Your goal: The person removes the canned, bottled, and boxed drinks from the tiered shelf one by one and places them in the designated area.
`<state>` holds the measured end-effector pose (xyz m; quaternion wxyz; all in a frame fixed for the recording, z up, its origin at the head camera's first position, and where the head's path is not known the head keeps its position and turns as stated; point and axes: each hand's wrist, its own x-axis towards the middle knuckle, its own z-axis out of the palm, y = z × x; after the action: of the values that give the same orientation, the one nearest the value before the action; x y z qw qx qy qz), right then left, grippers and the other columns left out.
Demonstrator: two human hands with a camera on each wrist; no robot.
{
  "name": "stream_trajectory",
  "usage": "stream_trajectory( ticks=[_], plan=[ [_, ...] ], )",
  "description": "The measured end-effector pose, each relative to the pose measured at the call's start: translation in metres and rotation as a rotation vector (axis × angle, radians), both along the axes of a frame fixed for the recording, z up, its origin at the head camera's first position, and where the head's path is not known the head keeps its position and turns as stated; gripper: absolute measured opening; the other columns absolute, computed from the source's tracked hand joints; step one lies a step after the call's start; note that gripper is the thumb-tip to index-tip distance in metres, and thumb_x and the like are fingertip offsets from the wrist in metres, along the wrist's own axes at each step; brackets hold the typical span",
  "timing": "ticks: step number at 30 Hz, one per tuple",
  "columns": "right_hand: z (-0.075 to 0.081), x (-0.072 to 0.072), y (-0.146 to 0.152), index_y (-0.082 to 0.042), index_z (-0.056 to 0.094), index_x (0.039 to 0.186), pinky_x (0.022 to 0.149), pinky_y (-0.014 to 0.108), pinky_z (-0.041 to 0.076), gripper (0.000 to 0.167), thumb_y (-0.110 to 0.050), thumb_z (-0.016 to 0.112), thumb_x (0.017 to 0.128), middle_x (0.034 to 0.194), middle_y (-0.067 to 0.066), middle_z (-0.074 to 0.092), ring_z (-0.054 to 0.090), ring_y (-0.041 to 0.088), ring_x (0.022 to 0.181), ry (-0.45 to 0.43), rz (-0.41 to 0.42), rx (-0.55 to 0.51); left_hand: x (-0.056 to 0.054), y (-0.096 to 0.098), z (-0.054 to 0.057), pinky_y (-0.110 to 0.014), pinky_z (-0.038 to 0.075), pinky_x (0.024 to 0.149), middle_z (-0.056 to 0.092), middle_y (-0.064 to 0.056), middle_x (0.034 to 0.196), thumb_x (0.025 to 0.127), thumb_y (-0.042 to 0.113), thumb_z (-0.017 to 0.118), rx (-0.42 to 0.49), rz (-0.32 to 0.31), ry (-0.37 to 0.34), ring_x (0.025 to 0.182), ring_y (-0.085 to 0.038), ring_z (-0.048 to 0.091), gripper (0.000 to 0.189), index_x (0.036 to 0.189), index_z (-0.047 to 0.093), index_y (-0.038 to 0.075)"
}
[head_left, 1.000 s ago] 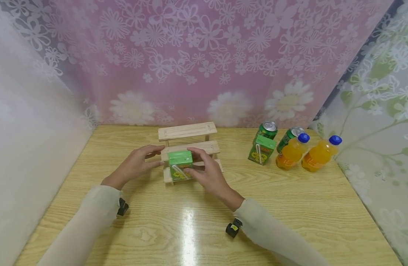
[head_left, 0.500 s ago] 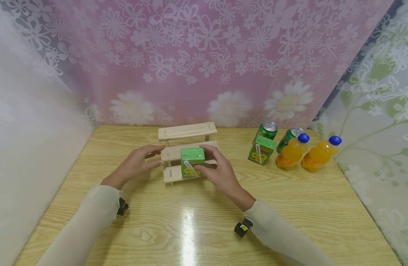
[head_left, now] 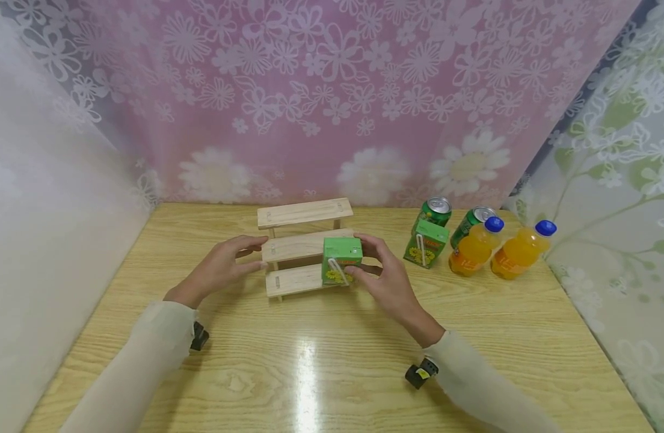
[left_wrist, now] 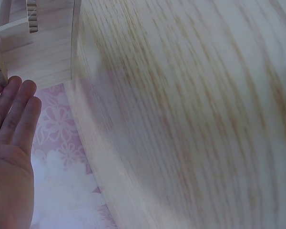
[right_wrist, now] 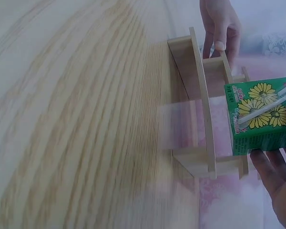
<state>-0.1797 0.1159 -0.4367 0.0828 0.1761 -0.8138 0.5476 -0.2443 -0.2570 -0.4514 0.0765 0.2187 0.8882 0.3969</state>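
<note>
My right hand (head_left: pixel 390 282) grips a green drink carton (head_left: pixel 340 251) by its right side, thumb in front and fingers behind. Yellow flowers and a white straw (right_wrist: pixel 267 109) show on its front. The carton is upright, overlapping the right end of the lowest step of a three-step wooden rack (head_left: pixel 305 211) in the head view; the right wrist view shows it raised off that step. At the rack's left end, my left hand (head_left: pixel 221 264) pinches the middle step between thumb and fingers, as the right wrist view shows.
On the right of the wooden table (head_left: pixel 245 373) stand a second green carton (head_left: pixel 425 245), two green cans (head_left: pixel 437 206) and two bottles of orange drink (head_left: pixel 473 251) with blue caps. A pink floral curtain (head_left: pixel 310 90) backs the table.
My right hand has carried the carton rightward along the rack, from near its left end to its right end. The left hand has stayed at the rack's left end.
</note>
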Motion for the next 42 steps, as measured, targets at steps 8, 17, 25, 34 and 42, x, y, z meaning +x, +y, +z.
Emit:
stream_trajectory(
  ticks=[8, 17, 25, 34, 42],
  plan=[
    [0.003, 0.003, 0.025, -0.016, 0.053, 0.157, 0.103, 0.039, 0.065, 0.064, -0.008, 0.081, 0.100, 0.142, 0.012, 0.065, 0.065, 0.031, 0.131, 0.002, -0.044, 0.030, 0.000, 0.000, 0.002, -0.059, 0.048, 0.125, 0.058, -0.012, 0.161, 0.105, 0.030, 0.077, -0.013, 0.003, -0.012, 0.148, -0.042, 0.056, 0.063, 0.162, 0.054, 0.017],
    [0.006, 0.007, 0.045, -0.013, 0.052, 0.158, 0.100, 0.014, 0.058, 0.064, -0.007, 0.080, 0.100, 0.141, 0.013, 0.063, 0.064, 0.030, 0.131, 0.007, -0.087, 0.042, 0.000, 0.001, 0.002, -0.058, 0.048, 0.124, 0.058, -0.013, 0.160, 0.105, 0.030, 0.077, -0.012, 0.001, -0.001, 0.147, -0.042, 0.057, 0.063, 0.161, 0.054, 0.014],
    [0.007, 0.008, 0.061, -0.013, 0.050, 0.159, 0.099, 0.012, 0.058, 0.065, -0.003, 0.077, 0.101, 0.140, 0.016, 0.064, 0.065, 0.029, 0.127, 0.030, -0.105, 0.039, 0.000, 0.001, 0.003, -0.061, 0.048, 0.123, 0.058, -0.012, 0.161, 0.105, 0.031, 0.077, -0.018, 0.000, -0.008, 0.148, -0.042, 0.056, 0.063, 0.162, 0.054, 0.015],
    [0.005, 0.012, 0.080, -0.011, 0.049, 0.160, 0.096, 0.007, 0.056, 0.066, -0.002, 0.077, 0.101, 0.142, 0.018, 0.061, 0.059, 0.002, 0.122, 0.043, -0.148, 0.068, 0.000, 0.001, 0.004, -0.061, 0.049, 0.123, 0.059, -0.013, 0.159, 0.105, 0.031, 0.076, -0.020, -0.006, 0.002, 0.147, -0.042, 0.057, 0.063, 0.162, 0.054, 0.016],
    [0.004, 0.014, 0.096, -0.009, 0.048, 0.160, 0.097, 0.007, 0.056, 0.065, 0.000, 0.075, 0.102, 0.144, 0.015, 0.059, 0.058, -0.006, 0.123, 0.051, -0.160, 0.064, 0.001, 0.001, 0.005, -0.063, 0.047, 0.123, 0.059, -0.016, 0.158, 0.106, 0.033, 0.076, -0.026, -0.005, 0.002, 0.147, -0.045, 0.056, 0.063, 0.162, 0.053, 0.014]
  ],
)
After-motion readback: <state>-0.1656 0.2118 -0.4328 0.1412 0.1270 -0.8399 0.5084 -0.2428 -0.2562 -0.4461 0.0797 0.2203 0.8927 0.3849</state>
